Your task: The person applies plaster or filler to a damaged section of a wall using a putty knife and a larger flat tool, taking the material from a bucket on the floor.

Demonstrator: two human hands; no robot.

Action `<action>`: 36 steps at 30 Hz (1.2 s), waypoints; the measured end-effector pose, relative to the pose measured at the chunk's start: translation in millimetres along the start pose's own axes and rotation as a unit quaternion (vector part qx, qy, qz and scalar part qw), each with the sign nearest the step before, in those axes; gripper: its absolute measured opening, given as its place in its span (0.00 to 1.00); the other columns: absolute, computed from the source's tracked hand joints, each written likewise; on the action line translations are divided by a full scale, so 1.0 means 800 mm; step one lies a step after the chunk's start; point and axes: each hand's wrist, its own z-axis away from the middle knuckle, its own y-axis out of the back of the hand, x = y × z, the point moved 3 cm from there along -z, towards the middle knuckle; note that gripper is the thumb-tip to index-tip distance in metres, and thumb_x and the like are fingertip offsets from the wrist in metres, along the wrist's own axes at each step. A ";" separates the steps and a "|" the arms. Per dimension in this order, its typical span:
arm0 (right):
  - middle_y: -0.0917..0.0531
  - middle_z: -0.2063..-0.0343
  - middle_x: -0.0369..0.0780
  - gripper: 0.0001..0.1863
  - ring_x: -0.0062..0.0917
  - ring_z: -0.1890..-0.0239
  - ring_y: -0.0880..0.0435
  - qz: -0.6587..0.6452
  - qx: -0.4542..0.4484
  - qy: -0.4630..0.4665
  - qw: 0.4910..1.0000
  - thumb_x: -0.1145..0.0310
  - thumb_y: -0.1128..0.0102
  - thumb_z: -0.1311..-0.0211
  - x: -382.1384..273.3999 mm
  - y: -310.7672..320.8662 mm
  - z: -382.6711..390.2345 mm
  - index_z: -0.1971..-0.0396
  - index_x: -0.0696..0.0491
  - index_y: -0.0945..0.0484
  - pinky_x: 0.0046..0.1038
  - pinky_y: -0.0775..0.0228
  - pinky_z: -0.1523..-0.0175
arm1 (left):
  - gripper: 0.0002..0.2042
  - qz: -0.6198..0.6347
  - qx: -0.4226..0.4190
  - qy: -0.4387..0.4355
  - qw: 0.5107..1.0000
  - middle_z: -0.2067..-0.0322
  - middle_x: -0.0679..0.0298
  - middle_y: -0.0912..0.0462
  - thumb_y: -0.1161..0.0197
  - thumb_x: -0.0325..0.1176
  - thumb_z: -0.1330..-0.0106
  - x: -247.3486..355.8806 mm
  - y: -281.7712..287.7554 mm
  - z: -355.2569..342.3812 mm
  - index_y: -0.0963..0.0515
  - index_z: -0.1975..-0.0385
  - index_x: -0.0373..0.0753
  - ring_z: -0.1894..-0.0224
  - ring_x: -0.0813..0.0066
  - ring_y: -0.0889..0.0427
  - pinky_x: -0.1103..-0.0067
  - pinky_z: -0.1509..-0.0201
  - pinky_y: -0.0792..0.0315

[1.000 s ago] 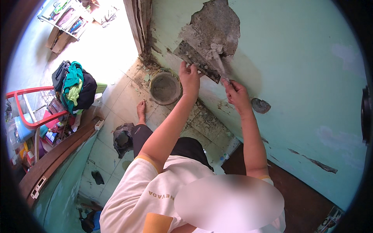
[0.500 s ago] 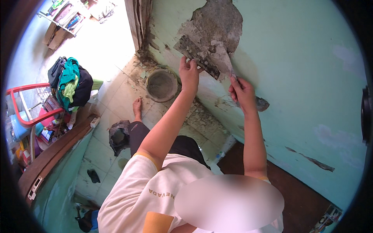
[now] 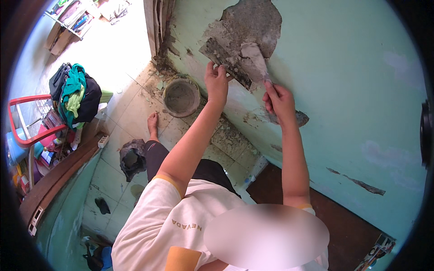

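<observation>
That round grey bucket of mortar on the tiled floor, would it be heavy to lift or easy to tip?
The round grey bucket looks filled with wet grey mix, so probably heavy for its size. It appears wide and low, so unlikely to tip. Its crusted rim probably gives a rough, non-slippery grip.

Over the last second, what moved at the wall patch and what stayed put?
The right hand carried its trowel up from below the flat board so the loaded blade now lies on the grey patch above it. The left hand kept hold of the board against the wall. The bucket stayed on the floor; nothing was let go.
</observation>
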 end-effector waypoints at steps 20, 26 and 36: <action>0.23 0.84 0.32 0.19 0.13 0.88 0.31 0.058 0.019 -0.002 0.998 0.54 0.40 0.32 -0.013 0.002 0.063 0.72 0.56 0.21 0.18 0.42 0.84 | 0.22 0.028 -0.006 -0.025 0.999 0.67 0.62 0.24 0.47 0.28 0.30 -0.014 0.006 -0.009 0.38 0.38 0.30 0.67 0.79 0.23 0.76 0.63 0.17; 0.23 0.83 0.33 0.20 0.13 0.88 0.30 0.071 0.011 0.020 0.997 0.53 0.39 0.33 -0.026 -0.030 -0.003 0.73 0.57 0.21 0.19 0.40 0.83 | 0.20 0.016 -0.002 -0.014 1.000 0.69 0.65 0.26 0.48 0.27 0.29 -0.003 -0.002 -0.003 0.38 0.39 0.30 0.68 0.79 0.24 0.76 0.64 0.17; 0.23 0.84 0.33 0.18 0.13 0.87 0.30 0.043 0.076 -0.024 0.996 0.55 0.39 0.32 -0.017 0.014 0.070 0.70 0.57 0.20 0.19 0.41 0.83 | 0.23 0.001 -0.038 -0.007 0.999 0.58 0.57 0.22 0.47 0.27 0.29 -0.011 0.008 -0.012 0.42 0.36 0.27 0.59 0.73 0.20 0.75 0.60 0.17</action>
